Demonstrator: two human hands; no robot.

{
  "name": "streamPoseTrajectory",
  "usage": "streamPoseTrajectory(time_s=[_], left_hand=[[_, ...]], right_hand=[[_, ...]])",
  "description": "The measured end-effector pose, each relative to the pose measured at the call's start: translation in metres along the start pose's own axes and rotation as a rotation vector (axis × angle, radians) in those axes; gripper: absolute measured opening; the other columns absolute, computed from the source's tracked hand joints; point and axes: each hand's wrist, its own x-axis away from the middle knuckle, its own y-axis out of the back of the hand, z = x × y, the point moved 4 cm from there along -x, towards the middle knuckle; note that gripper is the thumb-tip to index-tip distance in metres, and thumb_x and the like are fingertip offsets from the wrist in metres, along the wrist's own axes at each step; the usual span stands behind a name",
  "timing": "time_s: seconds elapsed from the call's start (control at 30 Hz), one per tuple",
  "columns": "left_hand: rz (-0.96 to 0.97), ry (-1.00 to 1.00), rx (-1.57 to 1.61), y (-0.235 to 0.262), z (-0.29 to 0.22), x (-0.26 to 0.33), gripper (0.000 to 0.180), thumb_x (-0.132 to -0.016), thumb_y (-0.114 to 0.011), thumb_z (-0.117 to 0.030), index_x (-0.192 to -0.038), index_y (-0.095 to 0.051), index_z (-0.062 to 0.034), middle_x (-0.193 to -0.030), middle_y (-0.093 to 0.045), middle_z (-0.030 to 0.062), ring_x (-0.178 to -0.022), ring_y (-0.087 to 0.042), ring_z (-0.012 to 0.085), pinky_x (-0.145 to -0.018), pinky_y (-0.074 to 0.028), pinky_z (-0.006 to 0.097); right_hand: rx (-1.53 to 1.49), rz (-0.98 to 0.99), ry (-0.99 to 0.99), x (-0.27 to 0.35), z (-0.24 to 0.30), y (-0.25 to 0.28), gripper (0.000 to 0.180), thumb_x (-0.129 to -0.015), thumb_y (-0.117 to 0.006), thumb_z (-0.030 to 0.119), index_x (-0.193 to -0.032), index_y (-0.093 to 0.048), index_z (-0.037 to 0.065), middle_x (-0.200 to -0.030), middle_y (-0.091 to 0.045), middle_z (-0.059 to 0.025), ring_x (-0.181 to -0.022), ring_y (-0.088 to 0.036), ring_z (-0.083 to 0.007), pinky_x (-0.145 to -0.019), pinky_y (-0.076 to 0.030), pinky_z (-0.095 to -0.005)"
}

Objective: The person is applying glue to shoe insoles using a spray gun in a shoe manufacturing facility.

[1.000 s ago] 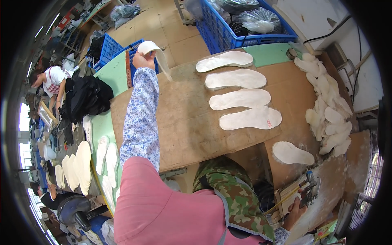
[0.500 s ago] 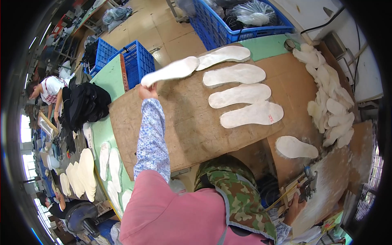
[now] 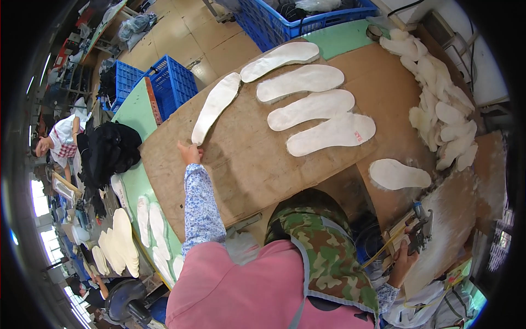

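My left hand [image 3: 190, 154] reaches over the brown cardboard sheet [image 3: 170, 181] on the table. Its fingers close on the narrow near end of a white fleecy insole [image 3: 217, 107], which lies slanting with its far end against another insole [image 3: 280, 61]. To the right, several similar insoles [image 3: 301, 83] lie in a column, the nearest bearing a red mark. Low at the right, my right hand [image 3: 402, 264] is closed beside a metal and wooden device [image 3: 419, 233]; what its fingers grip is partly hidden.
A pile of fleecy insoles [image 3: 444, 104] lines the right edge, and a single insole [image 3: 399, 174] lies near the device. Blue crates [image 3: 172, 82] stand beyond the table. Black material [image 3: 112, 151] is heaped at the left, near another person [image 3: 63, 137]. A fan [image 3: 126, 301] stands lower left.
My left hand has drawn back toward me, bringing the raised insole down onto the cardboard at a steeper slant. My right hand has shifted slightly up beside the device.
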Motion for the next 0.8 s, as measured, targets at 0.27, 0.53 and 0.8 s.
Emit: streamPoseTrajectory(time_s=[0.27, 0.53, 0.8], left_hand=[[-0.307, 0.090, 0.242, 0.044, 0.015, -0.013, 0.049, -0.081, -0.043, -0.006, -0.130, -0.039, -0.0068, -0.091, -0.059, 0.0112, -0.071, -0.059, 0.0194, -0.055, -0.049, 0.032], [-0.355, -0.566, -0.321, 0.012, -0.036, -0.024, 0.021, -0.081, -0.054, -0.008, -0.098, -0.063, -0.0011, -0.086, -0.061, 0.0090, -0.082, -0.060, 0.0204, -0.079, -0.047, 0.032], [0.620, -0.661, 0.114, -0.167, -0.148, 0.175, 0.025, -0.091, -0.046, -0.006, -0.113, -0.057, -0.0022, -0.094, -0.059, 0.0058, -0.081, -0.056, 0.0122, -0.072, -0.047, 0.025]], right_hand=[[-0.047, -0.085, -0.036, 0.011, -0.002, 0.005, 0.029, -0.088, -0.056, 0.011, -0.115, -0.058, 0.000, -0.077, -0.057, 0.0036, -0.046, -0.032, 0.0005, -0.041, -0.025, -0.0179], [0.005, -0.081, -0.041, 0.024, -0.004, 0.030, 0.028, -0.088, -0.055, 0.008, -0.114, -0.059, 0.001, -0.076, -0.056, 0.0045, -0.047, -0.034, 0.0007, -0.041, -0.026, -0.0191], [-0.171, -0.145, -0.087, 0.006, -0.032, 0.023, 0.036, -0.089, -0.054, 0.003, -0.125, -0.050, 0.002, -0.085, -0.059, 0.0003, -0.049, -0.037, -0.0017, -0.041, -0.030, -0.0186]])
